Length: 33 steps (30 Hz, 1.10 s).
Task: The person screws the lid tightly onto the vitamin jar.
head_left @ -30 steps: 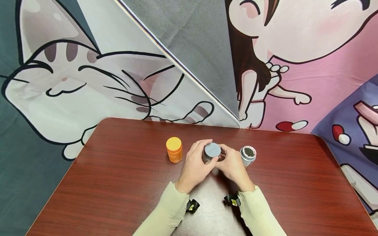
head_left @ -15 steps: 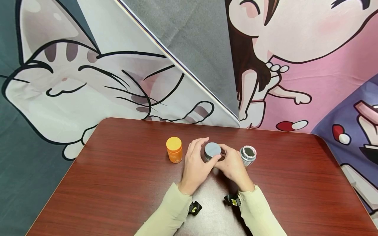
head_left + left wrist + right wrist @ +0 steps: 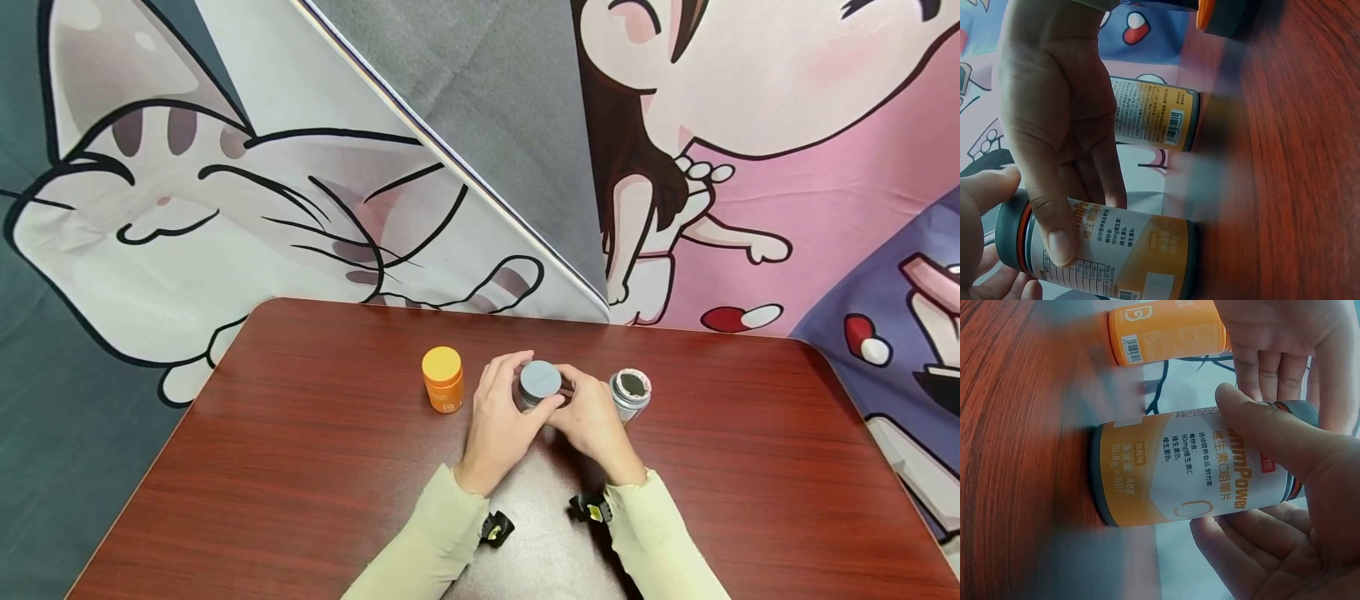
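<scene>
A grey-lidded vitamin C tablet bottle (image 3: 1191, 469) stands on the table between the hands. My right hand (image 3: 596, 427) grips its white and orange body, thumb on the label and fingers on the other side. My left hand (image 3: 497, 429) is curled round the grey lid (image 3: 540, 380), thumb at the near edge and index finger behind it. The lid looks seated on the bottle. Left of the hands stands an orange bottle (image 3: 443, 385) with a yellow lid. Just right of my right hand stands a second grey bottle (image 3: 630, 393), its top dark inside a ragged white-pink ring.
All the bottles stand on a reddish-brown wooden table (image 3: 300, 467). Beyond its far edge hangs a printed cartoon cloth (image 3: 480, 150). Each wrist carries a small black camera, the left one (image 3: 497, 529) and the right one (image 3: 590, 508).
My left hand has turned slightly about the lid, its wrist shifting a little to the right and its index fingertip slightly left. My right hand and the bottles have stayed in place.
</scene>
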Tool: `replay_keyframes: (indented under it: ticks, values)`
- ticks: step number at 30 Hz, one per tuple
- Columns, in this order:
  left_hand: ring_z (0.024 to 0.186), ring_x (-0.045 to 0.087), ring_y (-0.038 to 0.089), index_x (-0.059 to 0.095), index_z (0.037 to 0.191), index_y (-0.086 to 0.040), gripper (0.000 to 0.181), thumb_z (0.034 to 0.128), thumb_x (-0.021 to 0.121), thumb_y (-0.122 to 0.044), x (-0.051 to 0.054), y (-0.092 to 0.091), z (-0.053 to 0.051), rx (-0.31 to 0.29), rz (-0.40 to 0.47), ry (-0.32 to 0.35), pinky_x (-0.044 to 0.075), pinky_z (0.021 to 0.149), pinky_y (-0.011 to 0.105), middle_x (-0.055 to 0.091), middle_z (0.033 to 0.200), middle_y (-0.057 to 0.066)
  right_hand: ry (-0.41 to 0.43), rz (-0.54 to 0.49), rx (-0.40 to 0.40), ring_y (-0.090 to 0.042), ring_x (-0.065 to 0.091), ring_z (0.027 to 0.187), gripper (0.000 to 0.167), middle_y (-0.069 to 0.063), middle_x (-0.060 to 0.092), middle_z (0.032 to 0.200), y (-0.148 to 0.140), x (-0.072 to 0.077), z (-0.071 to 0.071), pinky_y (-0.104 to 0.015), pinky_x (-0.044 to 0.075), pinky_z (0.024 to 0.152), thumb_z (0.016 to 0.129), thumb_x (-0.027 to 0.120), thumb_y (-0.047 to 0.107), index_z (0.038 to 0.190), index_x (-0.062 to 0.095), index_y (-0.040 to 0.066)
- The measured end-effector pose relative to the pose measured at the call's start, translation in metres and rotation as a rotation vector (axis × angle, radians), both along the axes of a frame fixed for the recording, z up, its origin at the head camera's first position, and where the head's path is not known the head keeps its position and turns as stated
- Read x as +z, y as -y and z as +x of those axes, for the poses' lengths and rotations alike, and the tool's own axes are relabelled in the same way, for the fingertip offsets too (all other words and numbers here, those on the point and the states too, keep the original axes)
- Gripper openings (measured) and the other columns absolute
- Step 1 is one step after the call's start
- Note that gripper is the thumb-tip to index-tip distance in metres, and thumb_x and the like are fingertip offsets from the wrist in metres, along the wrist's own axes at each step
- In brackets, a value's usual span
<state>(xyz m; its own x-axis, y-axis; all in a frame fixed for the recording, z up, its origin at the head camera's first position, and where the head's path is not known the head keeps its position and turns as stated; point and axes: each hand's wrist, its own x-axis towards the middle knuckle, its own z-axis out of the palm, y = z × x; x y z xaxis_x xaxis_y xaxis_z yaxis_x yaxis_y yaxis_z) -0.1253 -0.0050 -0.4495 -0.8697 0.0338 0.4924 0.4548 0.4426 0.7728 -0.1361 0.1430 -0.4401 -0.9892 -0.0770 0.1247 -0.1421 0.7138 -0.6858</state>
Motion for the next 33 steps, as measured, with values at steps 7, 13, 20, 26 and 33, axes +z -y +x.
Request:
replay_keyframes:
  ticks: [7,13,20,26,33]
  values:
    - [0.112,0.059,0.019,0.061,0.13,-0.007,0.059,0.0791,0.087,-0.02,0.0035,0.0028,-0.0016,-0.034,-0.036,0.001,0.05,0.092,0.036,0.064,0.124,0.005,0.02,-0.006,0.002,-0.025,0.071,0.098,0.049,-0.008,0.075,0.104,-0.0002,0.0004,-0.0009,-0.044,0.054,0.085,0.072,0.084,0.016,0.118,0.071,0.008]
    - [0.115,0.058,0.018,0.061,0.13,-0.007,0.055,0.0807,0.083,-0.015,0.0044,0.0044,-0.0029,-0.081,-0.059,0.004,0.048,0.095,0.036,0.064,0.126,0.003,0.044,-0.02,-0.006,-0.019,0.07,0.09,0.048,-0.005,0.075,0.099,0.0,0.0006,-0.0015,-0.041,0.054,0.082,0.072,0.084,0.014,0.118,0.071,0.009]
    - [0.116,0.057,0.019,0.061,0.132,-0.007,0.057,0.0804,0.083,-0.018,0.0033,0.0051,-0.0035,-0.087,-0.051,-0.003,0.048,0.096,0.037,0.062,0.128,0.004,0.039,-0.032,0.0,-0.023,0.071,0.095,0.048,-0.008,0.075,0.104,-0.0001,0.0,-0.0009,-0.043,0.055,0.084,0.072,0.084,0.014,0.118,0.071,0.008]
    - [0.121,0.055,0.021,0.06,0.131,-0.008,0.063,0.0775,0.088,-0.026,0.001,0.005,-0.0025,-0.063,-0.028,-0.061,0.045,0.099,0.037,0.059,0.133,0.005,0.01,-0.021,0.009,-0.027,0.071,0.1,0.048,-0.009,0.075,0.106,-0.0009,-0.0018,-0.0005,-0.045,0.054,0.087,0.071,0.084,0.013,0.117,0.071,0.008]
    - [0.116,0.054,0.019,0.06,0.131,-0.012,0.066,0.0751,0.09,-0.031,0.0024,0.0038,-0.0009,-0.01,-0.017,-0.024,0.046,0.096,0.034,0.058,0.128,0.003,0.008,-0.009,0.001,-0.026,0.07,0.099,0.047,-0.007,0.075,0.103,-0.001,-0.0022,-0.001,-0.045,0.053,0.086,0.07,0.083,0.014,0.116,0.072,0.009]
